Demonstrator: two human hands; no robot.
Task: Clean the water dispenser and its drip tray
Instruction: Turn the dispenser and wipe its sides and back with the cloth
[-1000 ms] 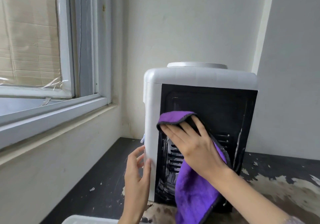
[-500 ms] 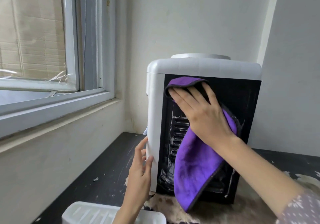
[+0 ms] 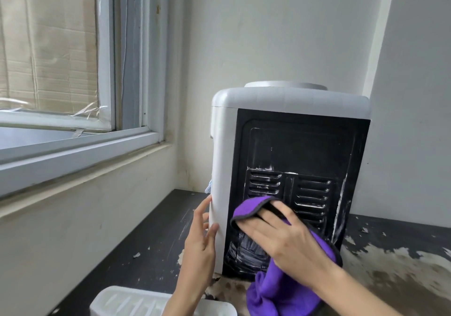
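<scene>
The white plastic water dispenser (image 3: pixel 288 169) stands near the far edge of the dark, worn tabletop (image 3: pixel 151 237), close to the wall corner, and its black metal back panel (image 3: pixel 300 149) faces the camera. The right hand (image 3: pixel 280 235) lies flat with straight fingers on the purple microfibre cloth with a dark border (image 3: pixel 280 288) and presses it against the lower left part of the panel, just under the ventilation slots (image 3: pixel 266 183); the rest of the cloth hangs down to the tabletop. The left hand (image 3: pixel 202 240) is open too, its fingers straight and touching the white left side of the dispenser, I think to keep it steady. The white ribbed plastic drip tray (image 3: pixel 136 302) lies apart from the dispenser at the near edge of the tabletop. In my judgement the task is somewhere in the middle: the upper part of the panel looks mostly dark and wiped, but whitish streaks are visible around the slots, in the low left corner and along the right border, so the panel is not finished, and I cannot tell if the tray or the front side are cleaned. Compared with half a second ago, the right hand with the cloth has moved from the top of the panel down to the lower part, while the left hand stayed at almost the same place on the side.
</scene>
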